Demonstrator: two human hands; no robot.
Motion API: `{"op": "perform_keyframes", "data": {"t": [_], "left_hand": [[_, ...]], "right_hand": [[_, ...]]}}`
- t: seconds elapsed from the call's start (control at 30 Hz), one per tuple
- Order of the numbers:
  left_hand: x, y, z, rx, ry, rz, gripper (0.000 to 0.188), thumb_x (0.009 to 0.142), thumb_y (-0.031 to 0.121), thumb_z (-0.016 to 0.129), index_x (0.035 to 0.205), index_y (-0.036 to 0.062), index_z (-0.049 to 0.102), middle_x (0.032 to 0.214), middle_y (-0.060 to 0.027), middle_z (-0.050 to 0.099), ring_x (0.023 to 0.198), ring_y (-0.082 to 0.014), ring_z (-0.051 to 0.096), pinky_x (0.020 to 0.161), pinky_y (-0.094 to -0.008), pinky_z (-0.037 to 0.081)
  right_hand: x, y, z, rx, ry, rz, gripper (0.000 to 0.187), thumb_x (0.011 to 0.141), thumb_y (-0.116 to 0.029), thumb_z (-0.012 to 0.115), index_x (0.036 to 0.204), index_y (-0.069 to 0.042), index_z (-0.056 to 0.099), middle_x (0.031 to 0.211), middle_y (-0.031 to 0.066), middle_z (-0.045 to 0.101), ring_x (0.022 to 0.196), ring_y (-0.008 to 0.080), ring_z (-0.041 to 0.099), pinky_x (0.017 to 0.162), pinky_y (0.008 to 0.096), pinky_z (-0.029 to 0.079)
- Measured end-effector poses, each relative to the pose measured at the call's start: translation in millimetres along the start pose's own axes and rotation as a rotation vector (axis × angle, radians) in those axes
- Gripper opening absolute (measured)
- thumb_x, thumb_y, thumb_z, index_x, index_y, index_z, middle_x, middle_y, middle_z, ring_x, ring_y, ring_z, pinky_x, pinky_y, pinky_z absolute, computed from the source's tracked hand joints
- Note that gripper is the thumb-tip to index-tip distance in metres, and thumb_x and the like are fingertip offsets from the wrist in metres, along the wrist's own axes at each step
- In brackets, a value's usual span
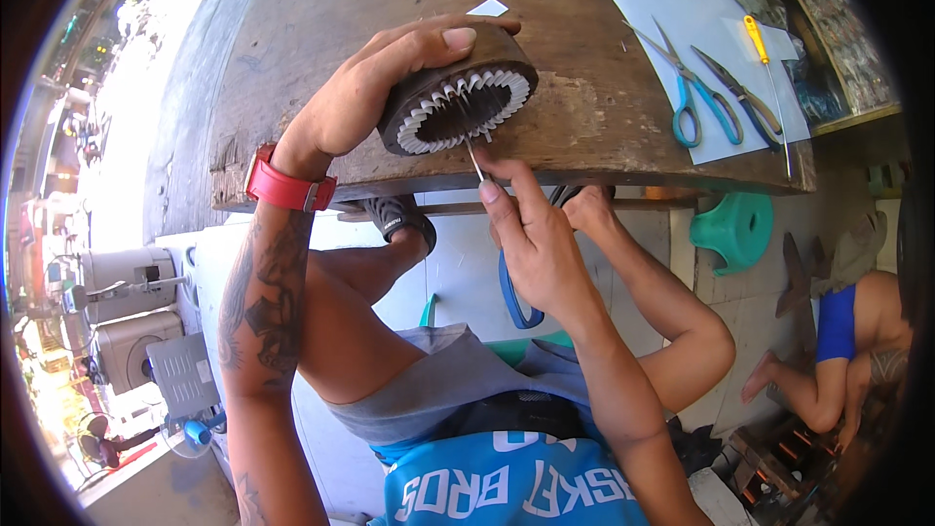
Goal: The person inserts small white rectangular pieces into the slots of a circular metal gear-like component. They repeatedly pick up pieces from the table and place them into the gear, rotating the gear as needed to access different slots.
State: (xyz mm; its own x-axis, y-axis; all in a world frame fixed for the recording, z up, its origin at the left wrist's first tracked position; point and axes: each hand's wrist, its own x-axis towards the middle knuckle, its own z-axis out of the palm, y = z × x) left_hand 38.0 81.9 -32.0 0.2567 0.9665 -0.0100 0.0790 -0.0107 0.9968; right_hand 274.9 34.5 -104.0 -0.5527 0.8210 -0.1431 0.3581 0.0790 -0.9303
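Observation:
My left hand [399,68] wraps over the top of a dark, ring-shaped stator core [519,51] and tilts it on the wooden table's near edge. White slot liners [419,136] stick out all around its inner bore. In my right hand [541,244], thumb and fingers pinch the slim metal end of what look like scissors [475,161]. The tip touches or almost touches the lower rim of the liners. Behind the hand a blue loop handle [518,302] shows; the middle of the tool is hidden by my palm.
On the wooden table [321,0] lie a small white slip [489,8], teal-handled scissors [693,97], dark-handled cutters [745,97] and a yellow screwdriver [755,39]. A green stool [735,234] stands to the right, with another person [847,341] low beyond it. Machines [127,282] stand at left.

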Motion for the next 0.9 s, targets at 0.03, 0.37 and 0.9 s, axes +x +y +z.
{"op": "perform_keyframes", "data": {"t": [0.03, 0.37, 0.9], "left_hand": [[0, 0, 1, 0.015, 0.04, -0.047, 0.054, 0.112, 0.036, 0.05, 0.152, 0.0026, 0.063, 0.137, -0.0154, 0.073, 0.121, -0.0193, 0.071, 0.109, -0.0306, 0.052], [7, 10, 5, 0.04, 0.0, -0.046, 0.054, 0.11, 0.037, 0.053, 0.149, 0.0019, 0.066, 0.135, -0.0152, 0.074, 0.123, -0.0189, 0.07, 0.111, -0.0296, 0.05], [0, -9, -7, -0.021, 0.081, -0.15, 0.06, 0.111, 0.043, 0.051, 0.151, -0.0008, 0.061, 0.127, -0.0183, 0.076, 0.109, -0.0204, 0.077, 0.098, -0.0327, 0.061]], "right_hand": [[3, 0, 2, 0.013, 0.006, -0.008, 0.036, 0.118, -0.035, 0.047, 0.149, -0.016, 0.054, 0.076, 0.0219, 0.072, 0.073, 0.0467, 0.074, 0.062, 0.0553, 0.052], [2, -19, -18, -0.862, 0.038, -0.325, 0.045, 0.106, -0.019, 0.061, 0.15, -0.016, 0.055, 0.072, 0.014, 0.072, 0.062, 0.0349, 0.075, 0.052, 0.0463, 0.057], [-35, 2, -10, -0.568, 0.168, -0.303, 0.049, 0.114, -0.032, 0.055, 0.161, -0.015, 0.05, 0.086, 0.0156, 0.076, 0.063, 0.0369, 0.074, 0.055, 0.0477, 0.058]]}}
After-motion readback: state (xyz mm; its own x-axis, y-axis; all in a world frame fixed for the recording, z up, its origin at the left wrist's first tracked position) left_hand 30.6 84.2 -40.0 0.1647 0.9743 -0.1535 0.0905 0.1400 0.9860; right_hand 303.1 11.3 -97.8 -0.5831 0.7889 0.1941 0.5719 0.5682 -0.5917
